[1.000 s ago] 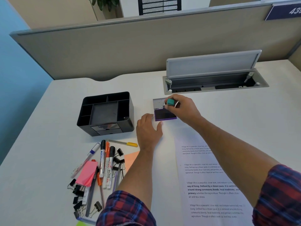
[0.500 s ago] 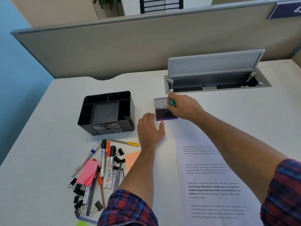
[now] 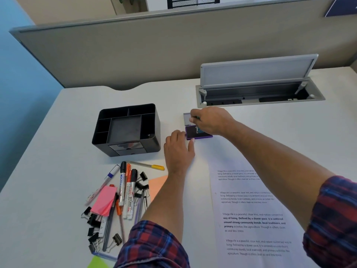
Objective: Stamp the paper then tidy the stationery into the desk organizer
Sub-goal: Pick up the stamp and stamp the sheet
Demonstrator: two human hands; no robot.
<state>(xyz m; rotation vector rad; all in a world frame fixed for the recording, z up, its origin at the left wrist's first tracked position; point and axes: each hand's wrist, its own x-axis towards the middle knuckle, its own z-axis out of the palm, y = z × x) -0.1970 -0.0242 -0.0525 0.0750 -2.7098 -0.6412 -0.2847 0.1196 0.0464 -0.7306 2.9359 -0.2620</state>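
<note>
Where right hand (image 3: 211, 120) curls: stamp (image 3: 199, 130) (mostly hidden).

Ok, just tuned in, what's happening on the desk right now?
The right hand holds a teal stamp down on the open purple ink pad, while the left hand steadies the pad's near edge. The printed paper shows no stamp mark. The stationery pile lies outside the empty black organizer.

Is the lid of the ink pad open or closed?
Open. The grey lid of the ink pad lies flipped back, and the dark pad surface is exposed under the right hand.
</note>
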